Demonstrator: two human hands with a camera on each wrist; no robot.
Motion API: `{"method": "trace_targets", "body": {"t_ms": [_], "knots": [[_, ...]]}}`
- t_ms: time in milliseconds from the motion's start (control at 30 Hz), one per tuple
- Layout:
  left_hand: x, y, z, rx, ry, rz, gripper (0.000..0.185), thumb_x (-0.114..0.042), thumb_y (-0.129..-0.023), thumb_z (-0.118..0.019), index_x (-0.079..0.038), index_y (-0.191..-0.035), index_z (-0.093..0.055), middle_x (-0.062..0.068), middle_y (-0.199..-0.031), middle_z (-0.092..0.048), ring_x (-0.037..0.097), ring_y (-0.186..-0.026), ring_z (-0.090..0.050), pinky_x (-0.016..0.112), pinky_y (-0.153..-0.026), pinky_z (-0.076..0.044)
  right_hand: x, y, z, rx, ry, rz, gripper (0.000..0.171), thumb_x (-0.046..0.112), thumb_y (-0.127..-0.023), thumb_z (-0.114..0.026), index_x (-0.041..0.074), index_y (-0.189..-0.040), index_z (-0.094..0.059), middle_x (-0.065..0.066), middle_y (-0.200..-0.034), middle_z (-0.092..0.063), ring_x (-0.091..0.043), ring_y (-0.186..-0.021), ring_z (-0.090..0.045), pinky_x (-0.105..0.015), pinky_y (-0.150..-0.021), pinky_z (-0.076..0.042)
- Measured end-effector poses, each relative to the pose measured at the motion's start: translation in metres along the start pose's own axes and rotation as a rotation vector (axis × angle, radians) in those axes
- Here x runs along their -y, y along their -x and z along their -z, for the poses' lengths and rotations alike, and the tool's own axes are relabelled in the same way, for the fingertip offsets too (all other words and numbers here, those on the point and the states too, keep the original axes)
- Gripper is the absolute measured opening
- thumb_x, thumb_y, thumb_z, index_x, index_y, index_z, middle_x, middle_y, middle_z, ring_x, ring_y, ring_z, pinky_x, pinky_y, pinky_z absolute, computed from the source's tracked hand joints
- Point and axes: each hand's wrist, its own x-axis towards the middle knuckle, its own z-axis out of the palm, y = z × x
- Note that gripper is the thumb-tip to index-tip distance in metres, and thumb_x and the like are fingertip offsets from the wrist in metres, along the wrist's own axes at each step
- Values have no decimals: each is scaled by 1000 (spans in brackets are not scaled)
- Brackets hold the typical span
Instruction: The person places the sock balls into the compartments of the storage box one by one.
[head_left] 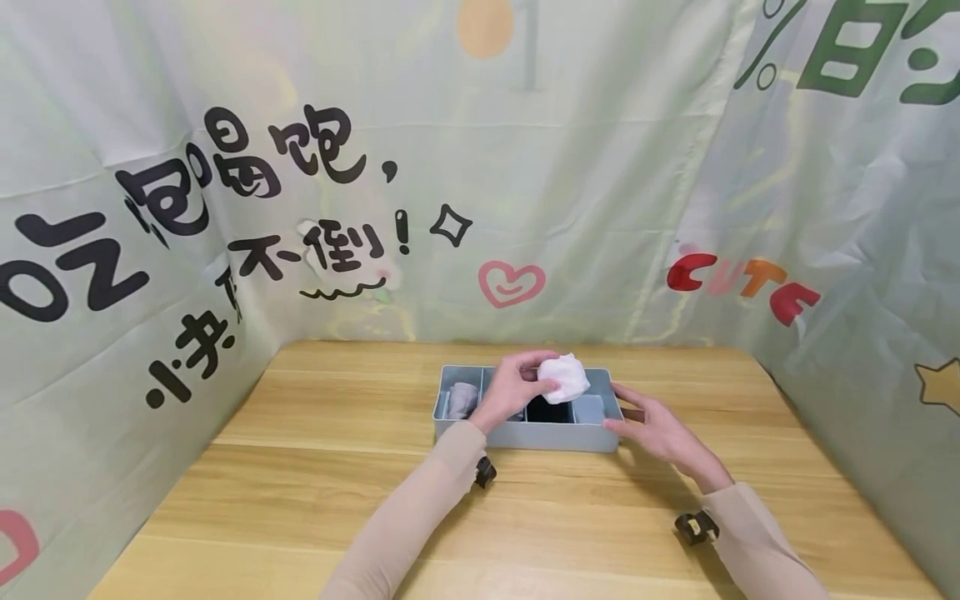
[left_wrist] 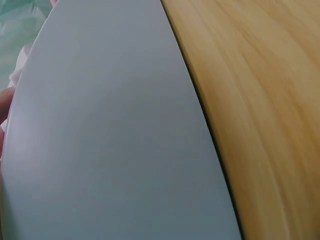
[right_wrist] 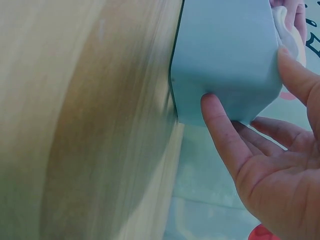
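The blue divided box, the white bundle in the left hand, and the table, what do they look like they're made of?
Blue divided box: probably plastic, with smooth matte walls and rounded corners. White bundle gripped by the left hand: soft fabric, judging by its crumpled folds. Table: light wood or wood-look laminate, showing plank seams and grain.

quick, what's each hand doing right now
Left hand: holds a white bundle of cloth over the grey box.
Right hand: open, straight fingers touching the box's right end, holding nothing.

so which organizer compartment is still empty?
The rightmost compartment of the blue organizer, by the right hand; the others hold rolled items.
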Motion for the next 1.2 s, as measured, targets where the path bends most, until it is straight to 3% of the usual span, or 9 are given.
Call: {"method": "trace_targets", "body": {"t_ms": [200, 367, 533, 800, 1000, 1200], "knots": [[4, -6, -10, -2, -44, -18, 38, -13, -81, -81, -17, -118, -72, 4, -112, -73, 10, -88, -69, 25, -76, -57, 0, -1, 0, -3, -5, 6, 75, 29, -97, -63, 0, -154, -25, -30, -155, -27, -50, -133, -42, -56, -101, -45], [4, -6, -14, 45, -57, -30, 39, -17, -82, -80, -17, -121, -71, 3, -116, -72, 10, -96, -69, 23, -81, -56, -1, -2, -1, -1, -10, 20, 73, 27, -97, -62, 0, -154, -25, -31, -154, -28, -51, -132, -42, -55, -100, -46], [3, -2, -12, 89, -57, -13, 41, -23, -86, -77, -19, -126, -67, 9, -124, -69, 11, -106, -67, 24, -88, -54, -1, -2, 0, 0, 7, 24, 75, 32, -97, -62, -1, -153, -25, -31, -154, -28, -50, -132, -43, -56, -101, -45], [7, -2, -9, 68, -36, -31, 33, -17, -90, -72, -13, -123, -69, 15, -118, -70, 16, -96, -71, 25, -83, -57, -1, -3, 0, 3, 11, 22, 76, 35, -97, -63, 0, -154, -26, -30, -154, -30, -49, -132, -43, -57, -102, -43], [4, 4, 3, 48, -102, -43, 29, -21, -92, -70, -18, -121, -70, 9, -117, -71, 14, -103, -68, 25, -86, -55, 1, -1, -1, 6, 7, 19, 78, 35, -96, -63, -1, -153, -25, -30, -155, -28, -49, -134, -41, -58, -103, -42], [6, 11, 24, -2, -186, -59, 27, -25, -94, -68, -19, -120, -70, 9, -117, -71, 11, -101, -67, 28, -88, -54, 6, -1, -6, -28, 98, 21, 81, 46, -96, -59, 0, -154, -25, -30, -155, -28, -49, -137, -35, -63, -105, -38]]}}
